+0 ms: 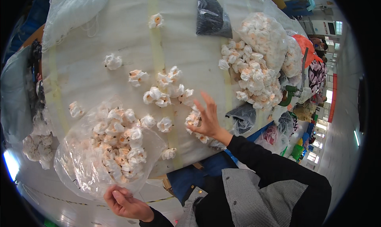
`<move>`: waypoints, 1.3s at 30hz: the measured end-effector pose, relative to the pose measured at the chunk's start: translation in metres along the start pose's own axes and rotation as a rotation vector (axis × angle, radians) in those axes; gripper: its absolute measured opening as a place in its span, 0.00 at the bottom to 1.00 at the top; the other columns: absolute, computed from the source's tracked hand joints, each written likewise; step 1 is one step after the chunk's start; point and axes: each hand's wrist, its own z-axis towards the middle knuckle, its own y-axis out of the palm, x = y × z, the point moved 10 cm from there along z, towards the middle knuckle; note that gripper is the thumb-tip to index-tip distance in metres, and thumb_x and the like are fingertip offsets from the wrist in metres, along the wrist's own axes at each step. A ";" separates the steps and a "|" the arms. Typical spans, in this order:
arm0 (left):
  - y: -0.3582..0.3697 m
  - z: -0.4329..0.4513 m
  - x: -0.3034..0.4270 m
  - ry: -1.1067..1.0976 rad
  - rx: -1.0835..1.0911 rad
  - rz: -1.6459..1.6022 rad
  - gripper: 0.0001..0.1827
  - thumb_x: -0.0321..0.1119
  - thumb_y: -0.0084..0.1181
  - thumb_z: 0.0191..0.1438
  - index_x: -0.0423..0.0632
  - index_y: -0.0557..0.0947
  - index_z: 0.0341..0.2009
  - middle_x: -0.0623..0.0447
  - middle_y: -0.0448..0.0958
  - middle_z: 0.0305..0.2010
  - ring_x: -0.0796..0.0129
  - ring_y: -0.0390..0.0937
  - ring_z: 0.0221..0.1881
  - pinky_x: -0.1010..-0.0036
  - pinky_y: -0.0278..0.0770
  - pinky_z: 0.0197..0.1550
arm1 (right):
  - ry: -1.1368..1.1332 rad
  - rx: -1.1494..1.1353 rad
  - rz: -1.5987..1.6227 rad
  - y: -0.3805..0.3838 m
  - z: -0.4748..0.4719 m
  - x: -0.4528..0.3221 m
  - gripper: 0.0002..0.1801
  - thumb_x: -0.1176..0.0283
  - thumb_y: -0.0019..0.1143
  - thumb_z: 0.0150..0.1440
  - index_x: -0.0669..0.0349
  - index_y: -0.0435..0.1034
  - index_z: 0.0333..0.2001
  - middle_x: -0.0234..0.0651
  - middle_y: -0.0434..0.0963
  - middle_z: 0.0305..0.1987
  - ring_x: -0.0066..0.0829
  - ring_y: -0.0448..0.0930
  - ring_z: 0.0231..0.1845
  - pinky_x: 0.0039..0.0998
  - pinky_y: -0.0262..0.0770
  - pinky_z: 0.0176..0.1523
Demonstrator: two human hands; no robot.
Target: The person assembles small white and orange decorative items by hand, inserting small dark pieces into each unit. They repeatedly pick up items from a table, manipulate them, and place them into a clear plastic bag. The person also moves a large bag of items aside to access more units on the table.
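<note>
My left hand (123, 201) pinches the lower rim of a clear plastic bag (80, 167), its fingers closed on the film. White and peach artificial flower heads (119, 140) fill the bag, which lies over the table's near left edge. My right hand (208, 117) is spread with fingers apart, over or beside a few loose flower heads (193, 120); whether the fingertips touch them I cannot tell. A cluster of more flower heads (165, 87) lies just beyond it, and single ones are scattered about the white-covered table (184, 54).
On the right are a heap of flower heads (256, 75) and a full clear bag of them (263, 36), beside a green clamp (288, 96). A bag of dark material (211, 16) lies at the far side. White threads (74, 13) hang over the far left. People are in the background.
</note>
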 end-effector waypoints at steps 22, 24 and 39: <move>0.174 -0.116 -0.138 0.460 -0.864 0.734 0.27 0.24 0.63 0.54 0.47 0.76 0.60 0.39 0.76 0.53 0.41 0.79 0.50 0.55 0.81 0.47 | -0.600 -0.377 0.022 0.115 0.093 -0.088 0.42 0.37 0.65 0.53 0.36 0.65 0.69 0.45 0.63 0.71 0.49 0.64 0.71 0.63 0.55 0.71; 0.177 -0.114 -0.064 0.491 -0.845 0.607 0.25 0.22 0.62 0.54 0.46 0.77 0.58 0.39 0.77 0.50 0.41 0.79 0.49 0.56 0.80 0.46 | -0.662 -0.344 0.087 0.116 0.075 -0.094 0.44 0.38 0.70 0.47 0.39 0.67 0.66 0.45 0.65 0.68 0.49 0.64 0.71 0.64 0.54 0.71; 0.141 -0.032 0.003 0.398 -0.740 1.199 0.29 0.42 0.69 0.53 0.41 0.76 0.55 0.43 0.75 0.55 0.45 0.76 0.53 0.56 0.73 0.52 | 0.157 -0.191 0.768 0.073 0.089 -0.054 0.28 0.73 0.70 0.50 0.54 0.74 0.57 0.40 0.78 0.51 0.42 0.80 0.52 0.37 0.78 0.53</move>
